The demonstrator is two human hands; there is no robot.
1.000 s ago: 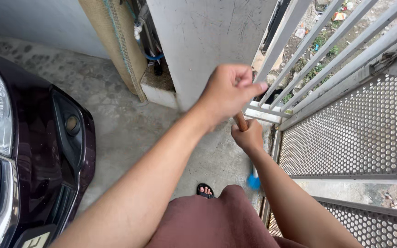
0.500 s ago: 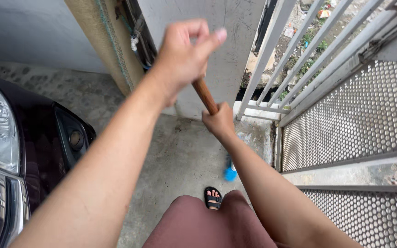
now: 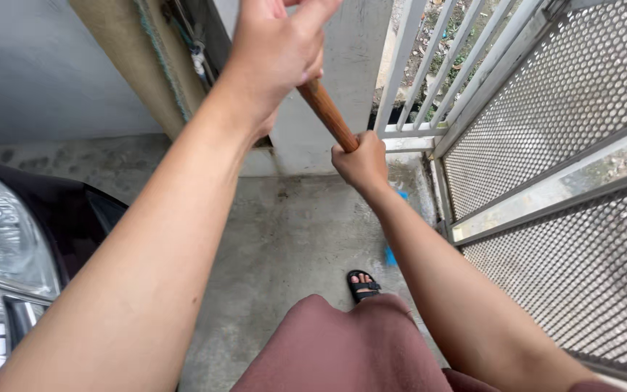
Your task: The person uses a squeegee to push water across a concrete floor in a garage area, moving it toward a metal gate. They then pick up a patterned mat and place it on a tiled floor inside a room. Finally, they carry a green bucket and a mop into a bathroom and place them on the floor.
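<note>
Wooden broom handle (image 3: 328, 112) stays clamped in both fists, left hand (image 3: 277, 51) now raised higher, right hand (image 3: 361, 163) lower, blue bristles (image 3: 393, 254) drawn toward the sandal (image 3: 363, 284).

Both hands on a wooden broom handle (image 3: 330, 116), by a metal gate (image 3: 546, 138).
L hand (image 3: 281, 47) grips high, R hand (image 3: 361, 163) lower; handle slants down-right. Blue bristles (image 3: 392, 254) near sandalled foot (image 3: 363, 284) on concrete floor (image 3: 284, 232); dark car (image 3: 16, 247) at left.

Brown wooden broom handle (image 3: 330, 116) — slanted, both hands gripping; blue bristle end (image 3: 393, 250) low near concrete floor
</note>
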